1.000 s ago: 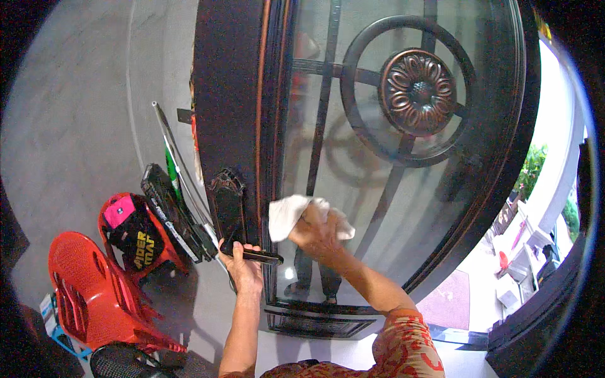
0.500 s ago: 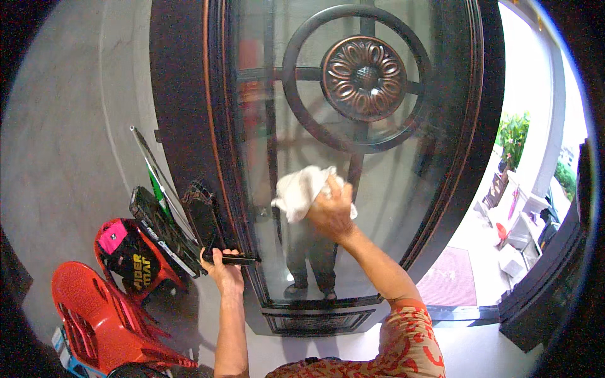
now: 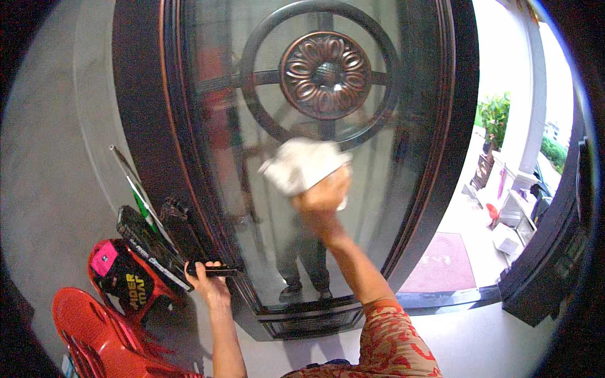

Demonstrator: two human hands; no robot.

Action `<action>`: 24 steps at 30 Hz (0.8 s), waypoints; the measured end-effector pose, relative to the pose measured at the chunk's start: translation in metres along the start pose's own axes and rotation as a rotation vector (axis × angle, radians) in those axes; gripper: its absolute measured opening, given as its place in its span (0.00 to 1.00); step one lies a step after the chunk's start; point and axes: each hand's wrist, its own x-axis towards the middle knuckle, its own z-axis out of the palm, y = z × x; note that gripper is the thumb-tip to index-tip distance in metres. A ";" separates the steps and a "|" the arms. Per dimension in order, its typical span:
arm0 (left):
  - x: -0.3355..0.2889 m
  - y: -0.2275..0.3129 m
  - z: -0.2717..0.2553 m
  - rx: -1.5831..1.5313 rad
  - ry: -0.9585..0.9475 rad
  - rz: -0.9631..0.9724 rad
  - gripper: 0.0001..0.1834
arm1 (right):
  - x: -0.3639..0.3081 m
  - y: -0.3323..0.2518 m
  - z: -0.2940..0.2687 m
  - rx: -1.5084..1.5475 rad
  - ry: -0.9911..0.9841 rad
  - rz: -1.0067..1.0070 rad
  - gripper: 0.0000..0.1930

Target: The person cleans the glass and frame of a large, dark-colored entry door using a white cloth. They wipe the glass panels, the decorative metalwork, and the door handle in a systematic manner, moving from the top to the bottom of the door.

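In front of me stands a dark door with a glass pane and a round bronze flower medallion. My right hand is closed on a white cloth and holds it against the glass, just below the medallion's ring. Hand and cloth are slightly blurred. At the door's left edge, my left hand is wrapped round the black door handle. Part of the handle is hidden by the fingers.
Red plastic chairs and a black-and-red bag stand at lower left by the grey wall. A white-and-green pole leans beside the door. On the right, an open doorway shows a reddish mat and plants.
The cloth in my right hand has moved up and rightward across the glass, nearer the medallion. My left hand stays on the handle. The whole view has shifted a little.
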 end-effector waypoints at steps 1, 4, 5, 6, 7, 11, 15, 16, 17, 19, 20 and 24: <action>-0.003 0.000 0.005 0.005 0.023 -0.011 0.24 | -0.017 -0.009 0.001 0.137 -0.070 0.010 0.21; -0.006 0.002 0.007 -0.005 -0.007 0.005 0.23 | -0.031 0.003 -0.007 0.243 -0.172 -0.177 0.21; -0.007 0.002 0.009 -0.001 0.012 0.002 0.22 | -0.031 0.013 -0.011 0.225 -0.188 -0.275 0.21; -0.007 0.003 0.009 0.012 0.035 0.006 0.22 | -0.030 0.023 -0.012 0.137 -0.133 -0.270 0.20; -0.007 0.000 0.010 0.000 0.028 0.026 0.21 | -0.021 0.039 -0.013 0.039 -0.077 -0.272 0.20; -0.007 -0.004 0.012 0.037 0.078 0.044 0.21 | 0.008 0.108 -0.022 0.024 0.078 -0.185 0.19; -0.011 0.000 0.017 0.150 0.135 0.096 0.30 | 0.037 0.160 -0.034 -0.088 0.134 -0.176 0.19; -0.012 -0.006 0.018 0.134 0.141 0.089 0.31 | 0.042 0.174 -0.037 -0.112 0.147 -0.178 0.19; -0.010 -0.007 0.015 0.120 0.152 0.092 0.31 | 0.047 0.180 -0.041 -0.095 0.172 -0.142 0.19; -0.009 -0.006 0.012 0.094 0.127 0.091 0.34 | 0.047 0.195 -0.044 -0.082 0.145 -0.137 0.19; -0.009 -0.003 0.001 0.160 0.135 0.113 0.34 | 0.048 0.195 -0.046 -0.068 0.127 -0.107 0.18; -0.038 -0.034 -0.009 0.458 0.287 0.324 0.34 | 0.019 0.200 -0.051 -0.001 0.105 -0.064 0.17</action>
